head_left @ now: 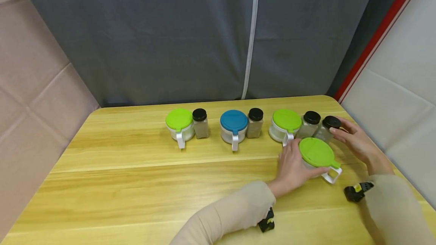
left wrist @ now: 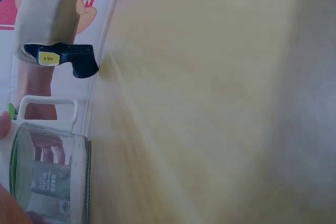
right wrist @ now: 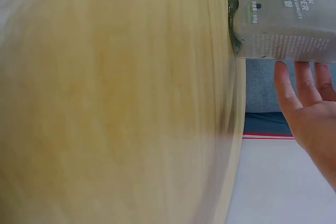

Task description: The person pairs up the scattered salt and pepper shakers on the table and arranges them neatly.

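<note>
Head view: wood-grain counter (head_left: pixel 136 199), yellowish, rounded far corners, across lower frame. Dark grey curtain (head_left: pixel 153 41) behind, filling upper middle; thin white strip (head_left: pixel 252 33) runs down it, slightly slanted, right of centre. Creased, pale pinkish panel (head_left: pixel 30 67) at left. White panel (head_left: pixel 402 71) at right, red band (head_left: pixel 379 35) along its border. Left wrist view: pink print (left wrist: pixel 8 11), upper left.

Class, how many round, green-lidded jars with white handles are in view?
3: leftmost jar at the back; rightmost handled jar at the back; front jar gripped by the left hand.
</note>
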`<action>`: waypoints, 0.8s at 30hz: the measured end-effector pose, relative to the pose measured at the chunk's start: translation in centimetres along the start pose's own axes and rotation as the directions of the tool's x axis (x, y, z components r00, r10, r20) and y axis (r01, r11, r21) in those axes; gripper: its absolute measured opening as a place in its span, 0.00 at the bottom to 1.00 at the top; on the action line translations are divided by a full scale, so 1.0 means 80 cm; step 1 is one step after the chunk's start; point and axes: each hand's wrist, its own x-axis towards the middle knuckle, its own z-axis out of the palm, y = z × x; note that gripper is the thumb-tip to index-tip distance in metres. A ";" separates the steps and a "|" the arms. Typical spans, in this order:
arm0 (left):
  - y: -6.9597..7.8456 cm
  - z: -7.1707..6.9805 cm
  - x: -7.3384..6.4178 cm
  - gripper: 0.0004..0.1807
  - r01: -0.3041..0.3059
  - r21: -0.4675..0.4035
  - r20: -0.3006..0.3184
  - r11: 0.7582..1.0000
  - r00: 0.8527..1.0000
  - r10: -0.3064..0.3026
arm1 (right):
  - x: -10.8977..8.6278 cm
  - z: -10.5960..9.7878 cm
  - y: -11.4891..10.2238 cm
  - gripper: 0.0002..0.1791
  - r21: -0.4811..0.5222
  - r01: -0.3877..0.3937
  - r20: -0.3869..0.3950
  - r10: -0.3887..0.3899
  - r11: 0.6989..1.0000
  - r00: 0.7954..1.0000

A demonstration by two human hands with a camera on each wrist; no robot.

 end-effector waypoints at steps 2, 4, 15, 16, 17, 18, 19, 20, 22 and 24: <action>-0.001 0.001 0.000 0.49 0.007 -0.052 0.020 0.999 1.000 -0.006 | 0.000 0.000 0.000 0.19 -0.019 -0.003 -0.008 0.003 1.000 1.000; -0.001 0.001 0.000 0.49 0.017 -0.096 0.036 0.995 0.999 -0.014 | -0.001 0.000 -0.001 0.19 -0.036 -0.003 -0.013 0.002 0.999 1.000; -0.008 -0.005 0.000 0.51 -0.037 -0.092 0.077 0.995 0.996 0.044 | -0.007 0.000 -0.006 0.22 -0.320 -0.045 -0.074 0.022 0.946 0.997; -0.009 -0.005 0.000 0.50 -0.046 -0.094 0.078 0.995 0.996 0.054 | -0.007 -0.001 -0.006 0.24 -0.370 -0.058 -0.086 0.028 0.927 0.996; -0.009 -0.006 0.000 0.50 -0.057 -0.091 0.079 0.994 0.995 0.064 | -0.008 -0.001 -0.007 0.25 -0.400 -0.067 -0.089 0.034 0.914 0.995; -0.010 -0.007 -0.001 0.50 -0.066 -0.091 0.080 0.994 0.994 0.074 | -0.009 -0.002 -0.007 0.27 -0.442 -0.080 -0.100 0.040 0.893 0.994; -0.011 -0.008 -0.001 0.49 -0.079 -0.088 0.081 0.993 0.993 0.086 | -0.009 -0.002 -0.008 0.29 -0.465 -0.093 -0.110 0.046 0.881 0.993; -0.011 -0.009 -0.001 0.48 -0.091 -0.085 0.083 0.992 0.992 0.098 | -0.010 -0.003 -0.008 0.30 -0.487 -0.103 -0.119 0.050 0.867 0.992; -0.013 -0.011 -0.003 0.46 -0.107 -0.075 0.089 0.991 0.990 0.114 | -0.011 -0.003 -0.010 0.32 -0.515 -0.116 -0.130 0.057 0.850 0.990; -0.015 -0.014 -0.004 0.44 -0.114 -0.070 0.097 0.991 0.988 0.120 | -0.013 -0.002 -0.011 0.33 -0.545 -0.126 -0.140 0.059 0.829 0.988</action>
